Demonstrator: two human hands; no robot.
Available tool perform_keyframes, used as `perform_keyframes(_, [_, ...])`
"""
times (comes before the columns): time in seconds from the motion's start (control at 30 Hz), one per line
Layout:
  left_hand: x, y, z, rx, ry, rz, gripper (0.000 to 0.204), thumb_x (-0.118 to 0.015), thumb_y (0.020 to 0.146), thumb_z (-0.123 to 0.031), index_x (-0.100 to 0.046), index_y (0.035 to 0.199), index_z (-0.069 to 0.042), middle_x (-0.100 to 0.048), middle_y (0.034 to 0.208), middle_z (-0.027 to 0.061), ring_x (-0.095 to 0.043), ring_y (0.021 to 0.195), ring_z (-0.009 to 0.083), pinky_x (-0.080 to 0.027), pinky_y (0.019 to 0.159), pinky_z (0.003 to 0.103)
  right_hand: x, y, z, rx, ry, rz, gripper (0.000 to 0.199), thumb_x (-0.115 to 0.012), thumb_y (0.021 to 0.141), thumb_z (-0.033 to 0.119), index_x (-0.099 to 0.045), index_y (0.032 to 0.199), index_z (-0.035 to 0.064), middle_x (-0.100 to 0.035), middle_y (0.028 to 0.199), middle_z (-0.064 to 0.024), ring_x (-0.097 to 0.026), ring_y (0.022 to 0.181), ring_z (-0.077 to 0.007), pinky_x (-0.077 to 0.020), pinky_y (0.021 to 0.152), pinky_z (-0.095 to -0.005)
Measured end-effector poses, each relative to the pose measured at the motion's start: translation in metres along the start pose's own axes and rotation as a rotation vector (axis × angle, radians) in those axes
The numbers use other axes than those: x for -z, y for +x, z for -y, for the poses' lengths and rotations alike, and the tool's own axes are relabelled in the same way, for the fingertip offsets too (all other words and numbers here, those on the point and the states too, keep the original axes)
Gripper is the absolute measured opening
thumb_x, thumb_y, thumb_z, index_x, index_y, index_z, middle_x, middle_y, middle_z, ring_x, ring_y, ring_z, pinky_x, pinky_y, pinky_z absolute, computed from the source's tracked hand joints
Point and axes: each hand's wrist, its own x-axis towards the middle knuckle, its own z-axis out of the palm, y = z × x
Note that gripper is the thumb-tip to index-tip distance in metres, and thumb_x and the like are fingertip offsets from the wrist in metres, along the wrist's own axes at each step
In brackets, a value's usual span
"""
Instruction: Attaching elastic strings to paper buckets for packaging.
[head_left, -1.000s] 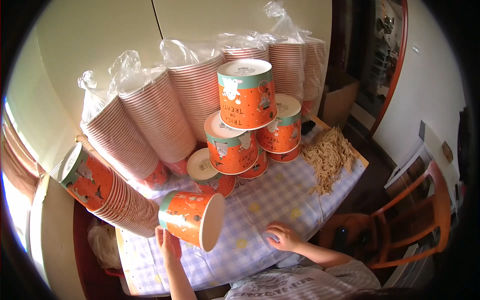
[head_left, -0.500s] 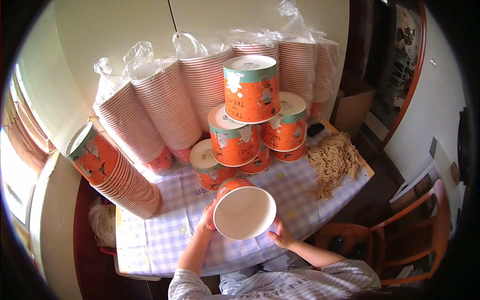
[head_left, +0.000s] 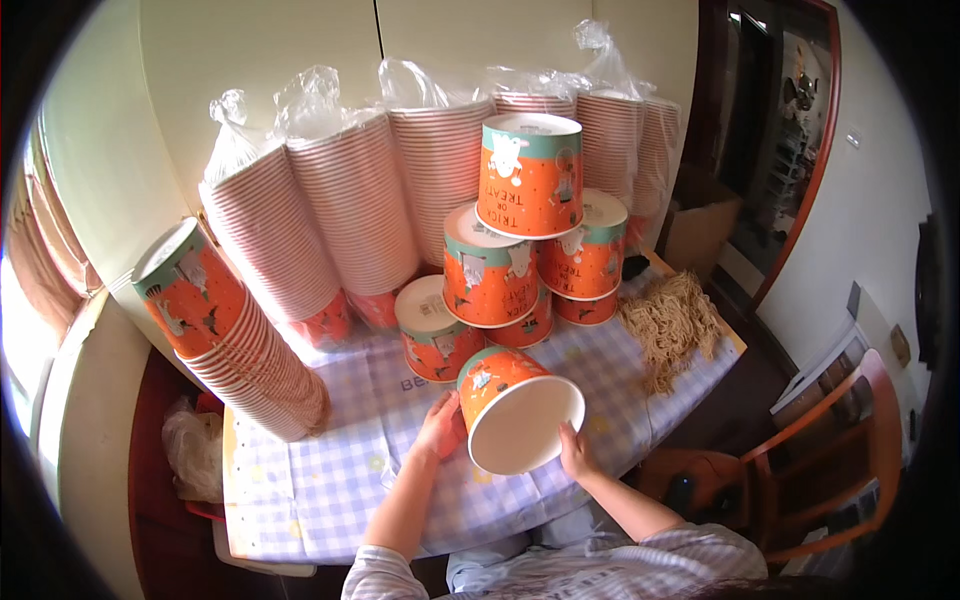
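Observation:
An orange paper bucket with a green band lies tilted between my hands over the table, its white open mouth facing me. My left hand is closed against its left side, most of the fingers hidden behind it. With the thumb on the rim, my right hand grips its right side. Just beyond stands a pyramid of similar upside-down buckets: a top bucket, a middle-row bucket with another beside it, and a lower bucket at the front left.
A leaning stack of nested buckets stands at the left. Tall plastic-wrapped bucket stacks line the back. A heap of tan string lies at the right of the checked tablecloth. A wooden chair stands right of the table.
The held bucket has turned so more of its printed side shows, its mouth now pointing lower right. My right hand has risen along the rim. The whole view has shifted slightly.

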Motion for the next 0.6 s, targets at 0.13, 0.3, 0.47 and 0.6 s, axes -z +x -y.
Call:
perform_keyframes(0.13, [0.002,0.002,-0.002,-0.061,-0.024,-0.027,0.025,-0.043,0.092,-0.024,-0.044,0.108,-0.005,-0.053,0.11,0.0092,-0.053,0.103,0.0233,-0.043,0.087,0.039,-0.009,0.012,-0.003,0.154,0.024,-0.107,0.034,-0.039,0.092,0.023,-0.043,0.115,-0.0023,-0.054,0.106,-0.013,-0.051,0.097,-0.0206,-0.0391,0.084,-0.0323])
perform_keyframes(0.3, [0.018,0.007,0.006,-0.156,0.076,-0.071,0.019,-0.044,0.092,-0.023,-0.043,0.104,-0.008,-0.054,0.107,0.0078,-0.054,0.096,0.0179,-0.044,0.083,0.034,-0.012,0.014,-0.009,0.235,-0.082,-0.167,0.034,-0.039,0.093,0.023,-0.042,0.116,-0.0022,-0.052,0.106,-0.0152,-0.051,0.097,-0.0219,-0.0389,0.084,-0.0324])
perform_keyframes(0.47, [-0.006,-0.006,0.016,-0.273,0.345,-0.171,0.018,-0.046,0.091,-0.014,-0.042,0.106,-0.005,-0.052,0.103,0.0074,-0.049,0.096,0.0142,-0.042,0.083,0.029,-0.006,0.006,-0.006,0.083,-0.043,-0.23,0.036,-0.038,0.094,0.025,-0.039,0.118,-0.002,-0.051,0.109,-0.0133,-0.048,0.1,-0.0189,-0.0369,0.086,-0.0308])
perform_keyframes(0.6, [-0.009,-0.017,0.018,-0.457,0.618,-0.084,0.022,-0.043,0.09,-0.013,-0.041,0.108,-0.002,-0.047,0.112,0.0111,-0.045,0.104,0.0167,-0.04,0.084,0.028,-0.007,0.008,-0.016,0.167,-0.034,-0.321,0.04,-0.037,0.094,0.023,-0.033,0.125,-0.0029,-0.047,0.115,-0.0156,-0.046,0.105,-0.0213,-0.0355,0.091,-0.0322])
